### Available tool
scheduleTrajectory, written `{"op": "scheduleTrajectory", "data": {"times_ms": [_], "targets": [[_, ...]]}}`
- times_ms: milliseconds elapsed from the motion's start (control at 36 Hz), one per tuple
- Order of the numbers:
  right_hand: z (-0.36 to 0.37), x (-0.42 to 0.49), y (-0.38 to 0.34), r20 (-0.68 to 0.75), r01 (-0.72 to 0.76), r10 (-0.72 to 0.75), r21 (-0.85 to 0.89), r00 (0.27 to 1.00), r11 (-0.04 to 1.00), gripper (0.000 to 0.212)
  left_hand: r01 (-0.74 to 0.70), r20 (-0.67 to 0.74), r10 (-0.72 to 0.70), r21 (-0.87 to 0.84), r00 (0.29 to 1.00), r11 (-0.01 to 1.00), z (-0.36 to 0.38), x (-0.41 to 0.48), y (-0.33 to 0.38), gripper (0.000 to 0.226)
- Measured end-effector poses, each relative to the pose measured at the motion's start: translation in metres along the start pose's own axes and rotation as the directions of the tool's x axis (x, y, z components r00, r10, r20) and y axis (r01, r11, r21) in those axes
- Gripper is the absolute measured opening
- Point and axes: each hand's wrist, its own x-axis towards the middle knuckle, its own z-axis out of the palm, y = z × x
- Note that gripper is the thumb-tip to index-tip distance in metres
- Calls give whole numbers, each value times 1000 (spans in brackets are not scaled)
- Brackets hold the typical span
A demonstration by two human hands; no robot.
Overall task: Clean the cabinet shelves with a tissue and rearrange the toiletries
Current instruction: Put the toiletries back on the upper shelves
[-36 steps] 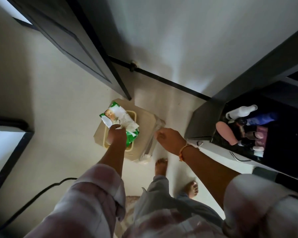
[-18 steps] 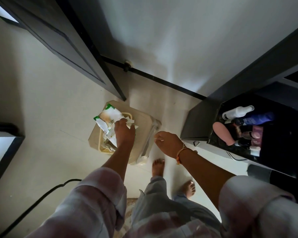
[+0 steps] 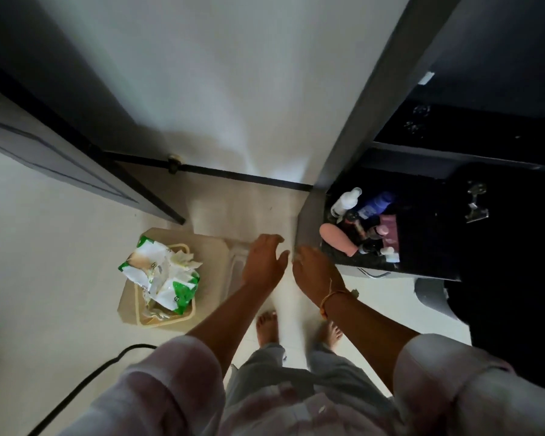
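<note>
Hovering left hand point(image 3: 262, 262), right hand point(image 3: 316, 272) just beside cabinet edge point(image 3: 307, 229)

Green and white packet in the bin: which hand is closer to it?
Left. The left hand hangs just right of the packet; the right hand is farther right, beside the cabinet.

A single wide-angle camera worn on the head looks steeply down past both arms point(image 3: 230, 313) to the floor point(image 3: 60, 262) and bare feet point(image 3: 266, 325). The bin point(image 3: 214, 256) sits left of centre and the open cabinet point(image 3: 368, 121) close at right.
</note>
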Motion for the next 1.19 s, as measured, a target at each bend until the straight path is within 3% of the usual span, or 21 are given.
{"op": "scheduleTrajectory", "data": {"times_ms": [139, 250, 389, 444, 500, 667, 889, 972, 1083, 1194], "targets": [[-35, -16, 52, -95, -208, 203, -42, 975, 977, 24, -187, 81, 186, -1, 979, 982, 29, 1, 68, 8], [-56, -41, 94, -207, -338, 322, -47, 924, 940, 30, -266, 168, 260, 14, 951, 964, 56, -1, 107, 18], [-68, -54, 147, -293, -316, 323, 71, 900, 946, 29, -241, 220, 227, 35, 949, 970, 88, -3, 134, 18], [-73, -53, 162, -319, -298, 314, 101, 894, 949, 27, -212, 198, 206, 7, 958, 977, 97, -1, 144, 11], [-77, -48, 172, -331, -287, 311, 122, 891, 950, 29, -210, 170, 209, -7, 963, 978, 103, 3, 151, 18], [-86, -26, 185, -256, -230, 259, 139, 931, 963, 39, -198, 204, 183, 55, 962, 979, 121, 20, 158, 36], [-80, -4, 193, -237, -182, 223, 186, 946, 966, 21, -197, 193, 169, 138, 967, 971, 136, 27, 164, 28], [-77, 0, 196, -215, -188, 241, 240, 946, 952, 19, -185, 197, 155, 144, 968, 972, 143, 31, 162, 23], [-76, 4, 199, -237, -137, 171, 152, 956, 979, 20, -169, 203, 142, 121, 969, 978, 149, 34, 162, 25], [-75, 8, 203, -211, -117, 156, 186, 965, 975, 20, -138, 188, 112, 131, 976, 982, 153, 35, 163, 22]]}}
